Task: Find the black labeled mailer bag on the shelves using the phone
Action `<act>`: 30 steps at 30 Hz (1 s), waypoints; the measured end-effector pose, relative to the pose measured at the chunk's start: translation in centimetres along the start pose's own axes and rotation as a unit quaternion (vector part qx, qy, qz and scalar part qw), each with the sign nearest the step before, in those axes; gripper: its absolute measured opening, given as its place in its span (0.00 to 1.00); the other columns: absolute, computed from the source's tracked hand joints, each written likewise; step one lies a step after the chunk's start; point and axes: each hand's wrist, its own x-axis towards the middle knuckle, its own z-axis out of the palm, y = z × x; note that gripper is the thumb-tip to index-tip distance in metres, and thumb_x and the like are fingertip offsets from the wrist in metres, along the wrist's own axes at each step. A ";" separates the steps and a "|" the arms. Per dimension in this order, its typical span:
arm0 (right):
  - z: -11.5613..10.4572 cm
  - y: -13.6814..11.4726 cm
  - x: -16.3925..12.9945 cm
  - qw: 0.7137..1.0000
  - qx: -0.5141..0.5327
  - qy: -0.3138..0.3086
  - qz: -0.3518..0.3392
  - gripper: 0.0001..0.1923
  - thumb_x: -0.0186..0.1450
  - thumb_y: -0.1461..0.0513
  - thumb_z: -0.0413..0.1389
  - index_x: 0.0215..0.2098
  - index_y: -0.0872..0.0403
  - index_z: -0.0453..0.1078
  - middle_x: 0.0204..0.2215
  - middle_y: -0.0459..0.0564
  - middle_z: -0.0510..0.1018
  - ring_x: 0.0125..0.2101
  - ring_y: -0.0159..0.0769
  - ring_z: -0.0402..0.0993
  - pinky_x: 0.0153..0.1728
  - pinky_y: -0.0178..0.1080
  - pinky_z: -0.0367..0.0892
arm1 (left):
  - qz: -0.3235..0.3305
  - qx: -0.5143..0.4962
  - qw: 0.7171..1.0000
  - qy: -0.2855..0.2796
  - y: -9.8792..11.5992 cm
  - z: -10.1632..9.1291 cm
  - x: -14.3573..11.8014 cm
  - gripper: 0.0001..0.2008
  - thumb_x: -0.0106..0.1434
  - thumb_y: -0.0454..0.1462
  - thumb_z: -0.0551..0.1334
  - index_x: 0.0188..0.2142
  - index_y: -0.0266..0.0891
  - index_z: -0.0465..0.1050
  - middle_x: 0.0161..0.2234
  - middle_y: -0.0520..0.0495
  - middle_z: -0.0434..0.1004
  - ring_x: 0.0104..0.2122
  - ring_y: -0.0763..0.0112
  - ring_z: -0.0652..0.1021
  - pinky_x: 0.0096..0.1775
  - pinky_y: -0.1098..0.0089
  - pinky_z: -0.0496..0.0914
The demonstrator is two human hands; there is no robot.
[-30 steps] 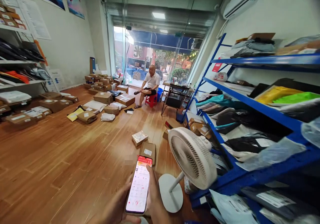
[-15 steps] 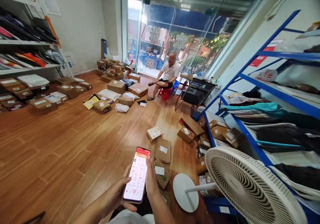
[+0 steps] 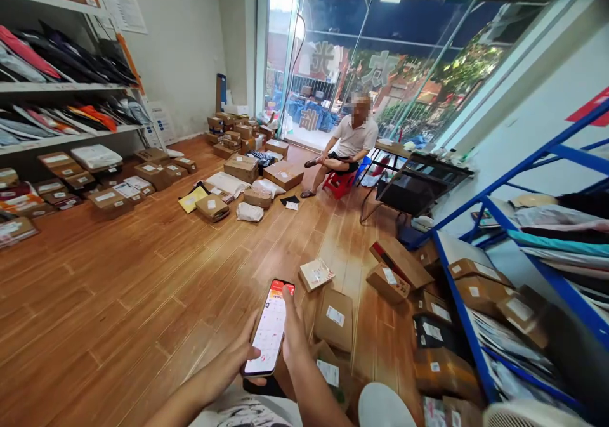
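Head view showed that both hands, left hand (image 3: 235,360) and right hand (image 3: 292,332), still gripped the phone (image 3: 269,327) between them, while the fan base (image 3: 383,407) had shifted to just right of the right hand's forearm, parcels (image 3: 334,318) beyond.

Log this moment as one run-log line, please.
left hand: grips phone | right hand: steadies phone edge | screen: lit | nearest: labelled parcels on wood floor | seated person: beyond
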 end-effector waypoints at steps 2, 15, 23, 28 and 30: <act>0.7 -1.1 2.1 1.000 -0.007 -0.020 0.004 0.28 0.49 0.38 0.62 0.31 0.53 0.70 0.23 0.44 0.79 0.27 0.38 0.76 0.28 0.36 0.69 | 0.005 -0.042 0.999 -0.004 1.7 -0.8 2.2 0.51 0.53 0.40 0.61 0.69 0.50 0.29 0.59 0.39 0.65 0.42 0.53 0.76 0.37 0.61 0.72; 6.9 -5.4 7.7 0.972 -0.075 -0.225 0.006 0.22 0.50 0.62 0.57 0.45 0.51 0.69 0.40 0.48 0.80 0.40 0.41 0.75 0.42 0.40 0.69 | 0.031 -0.086 0.995 0.030 12.4 -5.1 6.2 0.58 0.45 0.30 0.59 0.67 0.54 0.22 0.62 0.43 0.61 0.40 0.60 0.75 0.35 0.64 0.75; 10.9 -5.1 8.9 0.972 -0.110 -0.207 -0.031 0.30 0.46 0.67 0.57 0.49 0.51 0.63 0.37 0.45 0.81 0.38 0.39 0.76 0.40 0.39 0.70 | 0.012 -0.066 0.998 0.001 16.3 -8.3 7.1 0.59 0.45 0.32 0.59 0.67 0.55 0.20 0.59 0.42 0.66 0.35 0.60 0.77 0.31 0.65 0.74; 12.4 -4.2 9.6 0.975 -0.114 -0.186 -0.051 0.27 0.45 0.68 0.57 0.44 0.50 0.64 0.37 0.46 0.81 0.39 0.40 0.76 0.41 0.40 0.70 | 0.020 -0.055 0.998 0.007 17.1 -9.8 7.5 0.54 0.51 0.36 0.61 0.68 0.52 0.26 0.56 0.39 0.69 0.33 0.60 0.78 0.28 0.66 0.74; 12.9 -3.9 9.8 0.975 -0.115 -0.182 -0.060 0.25 0.45 0.68 0.57 0.43 0.50 0.64 0.38 0.46 0.80 0.38 0.40 0.76 0.40 0.40 0.70 | 0.021 -0.030 0.999 0.034 17.4 -10.1 7.6 0.52 0.54 0.40 0.64 0.69 0.51 0.28 0.53 0.38 0.71 0.30 0.63 0.78 0.27 0.66 0.74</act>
